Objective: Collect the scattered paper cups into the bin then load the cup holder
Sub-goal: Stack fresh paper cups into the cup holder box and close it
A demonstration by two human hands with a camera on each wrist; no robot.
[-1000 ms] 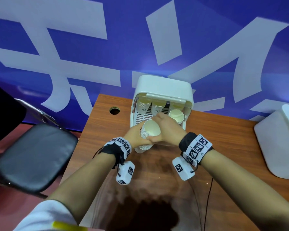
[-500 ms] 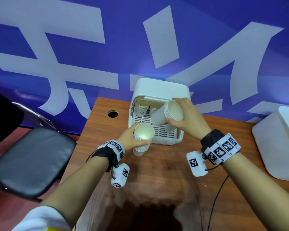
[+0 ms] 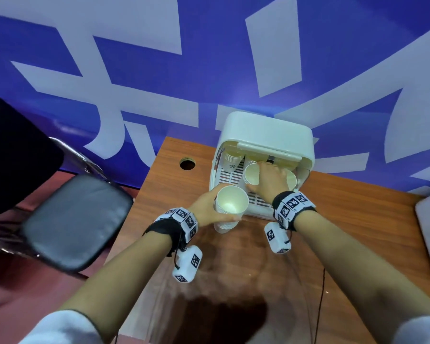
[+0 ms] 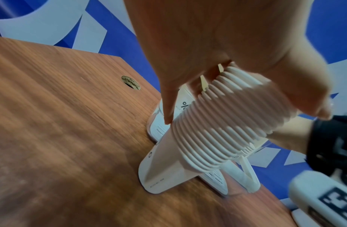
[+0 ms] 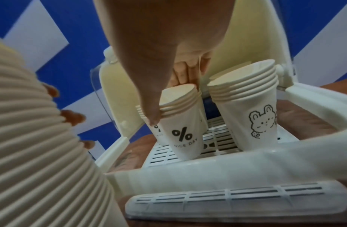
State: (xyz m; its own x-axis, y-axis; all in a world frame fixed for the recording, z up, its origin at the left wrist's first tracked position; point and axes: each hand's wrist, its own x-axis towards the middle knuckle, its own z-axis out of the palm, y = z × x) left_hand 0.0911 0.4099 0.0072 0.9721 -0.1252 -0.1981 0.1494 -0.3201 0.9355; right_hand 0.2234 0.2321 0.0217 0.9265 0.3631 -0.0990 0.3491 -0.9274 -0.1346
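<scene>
A white cup holder [image 3: 266,130] with its lid up stands at the table's back edge. My left hand [image 3: 216,207] grips a tall stack of paper cups [image 3: 231,207] just in front of it; the ribbed rims of that stack [image 4: 227,122] fill the left wrist view. My right hand [image 3: 258,177] reaches inside the holder and pinches the rim of a short "% NICE DAY" stack [image 5: 180,122] standing on the slotted floor in the middle. A bear-print stack [image 5: 250,107] stands right of it, and another stack [image 3: 231,161] to its left.
The wooden table [image 3: 357,219] has a cable hole [image 3: 187,164] left of the holder. A white box [image 3: 429,232] sits at the right edge. A black chair [image 3: 77,219] stands left of the table. A thin black cable [image 3: 320,306] runs across the near table.
My right hand took a short stack off the tall one, lifted it up and right, and now has it down in the holder's middle. The left hand has barely moved.
</scene>
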